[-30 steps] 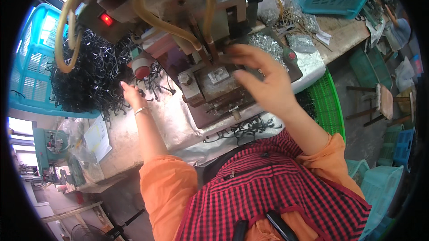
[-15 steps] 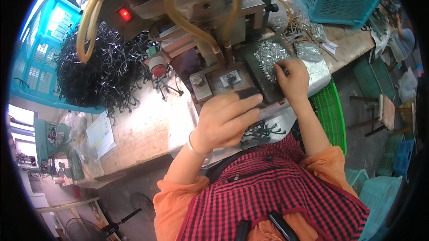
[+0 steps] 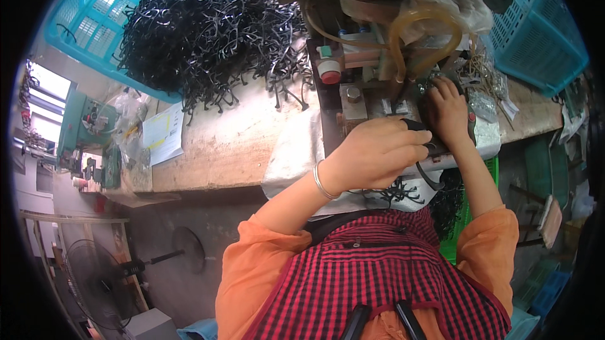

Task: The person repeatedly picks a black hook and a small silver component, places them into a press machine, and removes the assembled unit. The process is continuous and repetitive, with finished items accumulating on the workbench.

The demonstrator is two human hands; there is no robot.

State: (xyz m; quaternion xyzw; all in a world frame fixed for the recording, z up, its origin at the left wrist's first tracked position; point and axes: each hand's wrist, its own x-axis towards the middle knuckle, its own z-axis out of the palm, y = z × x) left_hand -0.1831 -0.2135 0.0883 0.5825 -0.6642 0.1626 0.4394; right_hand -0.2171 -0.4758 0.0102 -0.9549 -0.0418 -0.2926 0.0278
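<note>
My left hand (image 3: 378,154), with a silver bangle at the wrist, is in front of the press. Its fingers are closed on a black curved plastic piece (image 3: 430,179), whose bent end hangs below them. A black cover (image 3: 414,125) is on one fingertip. My right hand (image 3: 450,113) is over the dark tray beside the press, its fingers bent down at the small shiny metal pieces (image 3: 435,80). Its fingertips are partly hidden, and I cannot make out what is between them. Behind my left hand, a metal block with a bolt (image 3: 353,95) stands on the press bed.
A big heap of black curved pieces (image 3: 208,37) spills from a blue crate (image 3: 85,40) on the left. More black pieces (image 3: 403,192) lie near my apron. The press has a red button (image 3: 329,76) and yellowish hoses (image 3: 395,37). Another blue crate (image 3: 539,37) stands at right.
The view has swung, so the bench and press appear farther right. My right hand's fingers now reach down into the metal pieces. The black piece below my left hand now shows clearly.
</note>
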